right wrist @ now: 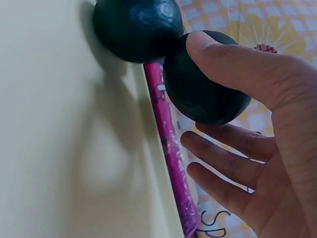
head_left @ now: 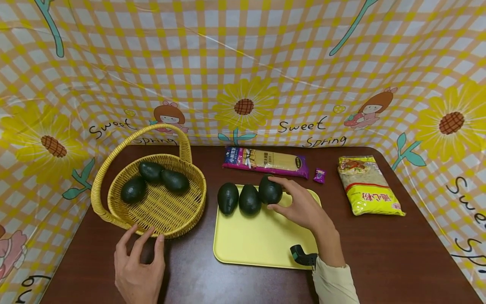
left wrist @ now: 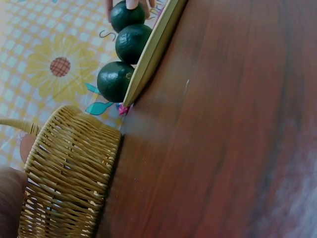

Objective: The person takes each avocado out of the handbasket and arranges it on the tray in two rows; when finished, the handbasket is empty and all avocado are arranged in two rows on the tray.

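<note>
My right hand (head_left: pixel 300 204) pinches a dark green avocado (head_left: pixel 270 190) between thumb and fingers, at the back of the yellow tray (head_left: pixel 262 249). Two more avocados stand to its left, a middle one (head_left: pixel 249 200) and an outer one (head_left: pixel 228 198). The right wrist view shows the thumb lying on the held avocado (right wrist: pixel 205 84), which sits against its neighbour. My left hand (head_left: pixel 140 266) has its fingers loosely spread at the front rim of the wicker basket (head_left: pixel 197 215); firm contact is hard to tell. Three avocados lie inside the basket, one of them (head_left: pixel 133 190) at the left.
Behind the tray lies a purple pack of noodles (head_left: pixel 265 161), with a small purple packet (head_left: pixel 319 175) beside it. A yellow and clear food bag (head_left: pixel 370 185) lies at the right. The basket's handle (head_left: pixel 125 143) arches upward. Patterned cloth walls border the brown table (head_left: pixel 398 253).
</note>
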The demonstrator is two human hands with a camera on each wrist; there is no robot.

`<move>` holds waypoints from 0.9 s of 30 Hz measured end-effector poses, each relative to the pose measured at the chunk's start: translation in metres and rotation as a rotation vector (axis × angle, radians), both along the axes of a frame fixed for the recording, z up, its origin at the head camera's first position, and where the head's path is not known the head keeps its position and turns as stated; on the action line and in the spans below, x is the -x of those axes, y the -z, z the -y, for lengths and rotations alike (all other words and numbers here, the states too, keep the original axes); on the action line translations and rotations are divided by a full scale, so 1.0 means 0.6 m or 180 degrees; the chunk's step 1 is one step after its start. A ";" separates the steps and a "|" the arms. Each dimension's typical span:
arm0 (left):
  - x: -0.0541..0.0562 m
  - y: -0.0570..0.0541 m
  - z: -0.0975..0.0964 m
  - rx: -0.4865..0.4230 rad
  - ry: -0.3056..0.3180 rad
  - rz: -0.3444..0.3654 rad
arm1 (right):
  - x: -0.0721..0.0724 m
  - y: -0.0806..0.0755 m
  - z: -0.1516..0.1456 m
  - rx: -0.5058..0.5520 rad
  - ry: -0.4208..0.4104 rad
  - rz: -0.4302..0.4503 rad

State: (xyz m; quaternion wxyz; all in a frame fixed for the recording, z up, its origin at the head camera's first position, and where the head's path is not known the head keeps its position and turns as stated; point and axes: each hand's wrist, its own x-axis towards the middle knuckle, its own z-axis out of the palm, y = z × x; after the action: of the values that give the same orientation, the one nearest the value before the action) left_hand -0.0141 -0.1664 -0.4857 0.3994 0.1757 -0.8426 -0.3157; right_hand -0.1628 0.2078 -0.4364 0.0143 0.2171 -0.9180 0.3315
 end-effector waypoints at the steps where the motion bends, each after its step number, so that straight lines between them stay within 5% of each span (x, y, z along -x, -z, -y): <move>1: 0.000 0.000 0.000 0.0001 -0.0002 0.0008 | 0.000 0.002 -0.002 -0.0005 -0.0005 0.0005; 15: 0.000 -0.001 0.000 -0.0004 -0.0021 0.0015 | 0.005 0.025 -0.016 -0.0087 -0.0097 0.0200; 27: 0.001 0.000 0.001 -0.0013 -0.0010 -0.0005 | 0.006 0.033 -0.017 -0.0162 -0.0129 0.0081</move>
State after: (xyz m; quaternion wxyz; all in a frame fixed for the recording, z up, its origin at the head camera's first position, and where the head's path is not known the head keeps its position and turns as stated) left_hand -0.0150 -0.1672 -0.4860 0.4002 0.1776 -0.8413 -0.3169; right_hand -0.1662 0.2181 -0.4564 -0.0096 0.2317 -0.9217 0.3110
